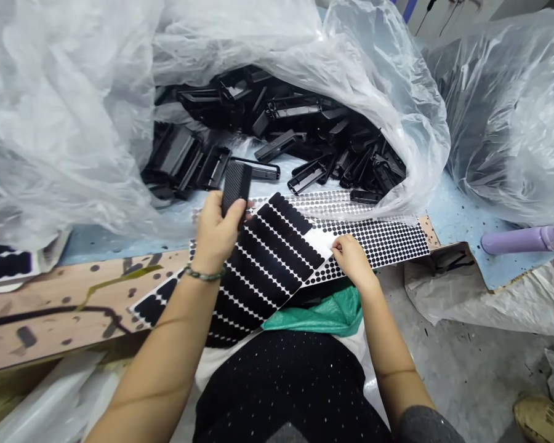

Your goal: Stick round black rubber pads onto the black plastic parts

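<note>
My left hand (218,231) is wrapped round a black rectangular part (237,187) with a ribbed face, held upright above the sheets. My right hand (349,255) is pinched at the white right corner of a sheet of black scalloped stickers (263,258); whether a sticker is between the fingertips is too small to tell. That sheet lies tilted across the table edge, over a white sheet of small black dots (388,240). Behind the hands, many black plastic parts (277,146) lie in a heap in the mouth of a clear plastic bag (277,31).
Another filled plastic bag (512,123) stands at the right, near a purple bottle (519,240) lying on the blue table surface. A green bag (323,314) hangs below the front edge. More sticker sheets (9,264) lie at the far left.
</note>
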Available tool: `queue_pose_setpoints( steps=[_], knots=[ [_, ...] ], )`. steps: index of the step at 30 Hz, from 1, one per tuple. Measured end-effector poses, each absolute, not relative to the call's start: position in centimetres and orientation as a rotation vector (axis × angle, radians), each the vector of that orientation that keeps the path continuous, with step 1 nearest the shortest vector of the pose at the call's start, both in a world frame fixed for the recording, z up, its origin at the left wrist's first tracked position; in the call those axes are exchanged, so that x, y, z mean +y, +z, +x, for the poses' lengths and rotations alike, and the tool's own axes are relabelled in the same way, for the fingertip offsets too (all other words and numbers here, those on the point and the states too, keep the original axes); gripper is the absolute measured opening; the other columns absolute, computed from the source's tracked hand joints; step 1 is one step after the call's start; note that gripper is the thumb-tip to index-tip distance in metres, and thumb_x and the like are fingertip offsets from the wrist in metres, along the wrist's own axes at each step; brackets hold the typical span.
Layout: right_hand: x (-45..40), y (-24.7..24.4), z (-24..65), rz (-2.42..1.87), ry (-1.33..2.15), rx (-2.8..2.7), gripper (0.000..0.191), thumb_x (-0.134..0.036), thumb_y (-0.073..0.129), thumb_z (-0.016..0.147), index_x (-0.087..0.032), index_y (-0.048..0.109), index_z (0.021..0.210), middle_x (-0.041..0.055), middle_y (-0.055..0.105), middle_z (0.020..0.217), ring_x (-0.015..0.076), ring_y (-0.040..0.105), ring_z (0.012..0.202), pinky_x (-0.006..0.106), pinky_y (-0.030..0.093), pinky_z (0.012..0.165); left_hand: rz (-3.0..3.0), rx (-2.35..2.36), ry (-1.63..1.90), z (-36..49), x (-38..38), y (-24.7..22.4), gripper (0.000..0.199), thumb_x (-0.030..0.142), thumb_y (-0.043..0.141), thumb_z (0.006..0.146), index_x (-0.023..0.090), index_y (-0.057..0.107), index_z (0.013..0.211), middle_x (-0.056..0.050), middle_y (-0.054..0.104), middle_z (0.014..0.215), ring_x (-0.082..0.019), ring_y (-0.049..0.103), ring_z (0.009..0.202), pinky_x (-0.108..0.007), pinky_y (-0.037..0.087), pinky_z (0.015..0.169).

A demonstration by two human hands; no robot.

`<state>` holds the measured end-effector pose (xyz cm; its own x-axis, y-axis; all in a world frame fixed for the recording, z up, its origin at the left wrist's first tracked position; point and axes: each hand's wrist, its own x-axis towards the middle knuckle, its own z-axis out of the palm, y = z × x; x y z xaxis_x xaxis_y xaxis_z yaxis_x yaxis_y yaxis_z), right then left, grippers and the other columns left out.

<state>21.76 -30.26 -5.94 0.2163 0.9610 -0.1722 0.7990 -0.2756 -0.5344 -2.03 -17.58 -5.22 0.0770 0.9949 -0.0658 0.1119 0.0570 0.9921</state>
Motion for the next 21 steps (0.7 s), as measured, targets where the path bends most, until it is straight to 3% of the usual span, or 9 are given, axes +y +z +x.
queue_pose_setpoints(
  steps=[3,6,10,13,17,21],
  knots=[
    [-30.3,-5.7,22.0,-2.151,0.727,-1.667,0.016,-0.008,0.052,0.078,-0.022,0.049,0.072,0.0023,0.052,0.081,0.0194,0.052,0.082,0.036,0.045,0.081,1.013,1.106,1.081,-0.4,-19.9,-5.4,0.031,0.042,0.068,0.075,0.021,0.050,0.088,-0.002,0.066,0.087,-0.018,0.068,0.079,-0.028,0.054,0.060],
    [-30.5,-5.5,22.2,-2.093,0.762,-1.535,0.019,-0.010,0.052,0.077,-0.023,0.043,0.067,0.0003,0.050,0.077,0.0183,0.051,0.076,0.036,0.045,0.077,0.866,0.941,0.921,1.1,-22.1,-5.1,0.025,0.037,0.065,0.076,0.019,0.053,0.089,-0.005,0.066,0.092,-0.019,0.070,0.082,-0.025,0.055,0.057],
    [-30.4,-4.8,21.2,-1.804,0.872,-1.049,0.010,-0.024,0.058,0.077,-0.024,0.047,0.077,-0.0034,0.051,0.071,0.0154,0.052,0.068,0.033,0.048,0.070,0.712,0.796,0.777,2.4,-24.5,-4.5,0.021,0.033,0.062,0.079,0.018,0.057,0.093,-0.005,0.067,0.095,-0.023,0.070,0.092,-0.031,0.059,0.069],
    [-30.1,-3.6,19.3,-1.506,1.037,-0.844,0.017,-0.034,0.065,0.074,-0.024,0.054,0.081,-0.0035,0.055,0.072,0.0141,0.056,0.068,0.032,0.052,0.070,0.664,0.745,0.783,3.1,-25.5,-4.2,0.023,0.034,0.066,0.077,0.019,0.058,0.092,-0.005,0.066,0.096,-0.024,0.068,0.098,-0.036,0.059,0.078],
    [-29.7,-2.1,16.8,-1.360,1.092,-0.845,0.016,-0.037,0.069,0.074,-0.023,0.060,0.074,0.0001,0.059,0.083,0.0142,0.058,0.075,0.032,0.054,0.074,0.667,0.729,0.824,3.4,-26.2,-4.3,0.028,0.038,0.072,0.074,0.020,0.059,0.091,-0.003,0.066,0.091,-0.022,0.067,0.090,-0.037,0.057,0.080],
    [-29.5,-1.7,15.7,-1.425,0.998,-0.949,0.015,-0.036,0.070,0.074,-0.023,0.064,0.072,0.0034,0.055,0.096,0.0162,0.056,0.083,0.030,0.055,0.065,0.696,0.699,0.859,3.2,-26.3,-4.4,0.030,0.041,0.072,0.075,0.020,0.060,0.093,-0.001,0.067,0.087,-0.019,0.065,0.086,-0.034,0.054,0.081]
  ],
)
